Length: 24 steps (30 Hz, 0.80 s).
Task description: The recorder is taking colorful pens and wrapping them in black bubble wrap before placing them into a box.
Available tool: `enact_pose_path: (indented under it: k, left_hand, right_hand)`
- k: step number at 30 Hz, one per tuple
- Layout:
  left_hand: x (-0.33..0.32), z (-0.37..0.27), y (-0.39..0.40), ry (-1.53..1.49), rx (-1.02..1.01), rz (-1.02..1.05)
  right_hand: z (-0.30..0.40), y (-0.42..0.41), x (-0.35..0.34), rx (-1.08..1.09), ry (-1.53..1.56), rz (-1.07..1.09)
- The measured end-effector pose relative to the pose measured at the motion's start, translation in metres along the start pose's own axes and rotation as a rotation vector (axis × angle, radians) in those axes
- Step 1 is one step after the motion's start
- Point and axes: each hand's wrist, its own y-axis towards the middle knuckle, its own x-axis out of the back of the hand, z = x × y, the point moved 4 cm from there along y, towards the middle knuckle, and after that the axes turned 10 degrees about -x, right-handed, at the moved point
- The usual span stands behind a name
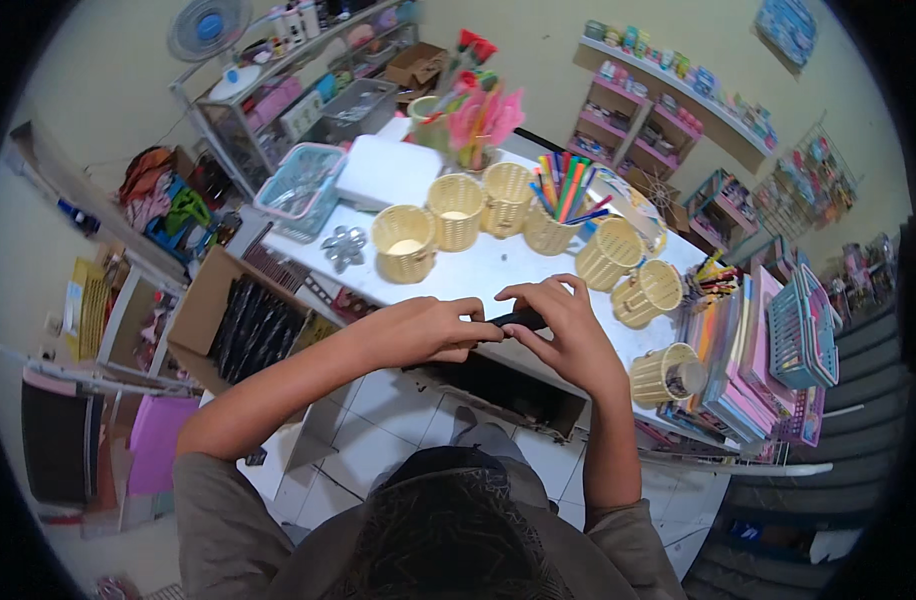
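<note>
Both my hands hold a small black object (524, 320) between them, over the near edge of the white table (488, 277); its kind cannot be told. My left hand (435, 328) pinches its left end. My right hand (552, 319) has thumb and fingers around its right end. Beyond the hands, several cream woven plastic baskets (404, 255) stand in an arc. One of them holds colored markers (567, 187). A clear flower-shaped dish (345, 248) lies left of the baskets. The rightmost basket (653, 375) has a round clear item at its mouth.
A cardboard box (195, 315) of black wrapped items stands at the left. A teal basket (300, 187), a white box (389, 171) and artificial flowers (484, 120) are at the table's far side. Stacked books or folders (728, 367) and a blue basket (799, 337) are at the right.
</note>
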Motion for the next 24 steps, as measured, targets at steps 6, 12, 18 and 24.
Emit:
enact_pose_path:
  k: [6,12,18,24]
  left_hand:
    - [-0.008,-0.037,-0.119,-0.294,0.138,-0.379]
    - [-0.044,-0.092,-0.242,-0.420,0.379,-0.687]
    - [-0.106,-0.146,-0.356,-0.649,0.625,-1.004]
    - [-0.217,-0.181,-0.441,-0.823,0.712,-1.627]
  right_hand:
    - [0.081,0.038,-0.059,0.148,0.085,0.365]
    - [0.176,0.053,-0.141,0.395,0.072,0.511]
    - [0.280,0.045,-0.234,0.554,0.045,0.700]
    - [0.337,0.005,-0.344,0.568,0.222,0.482]
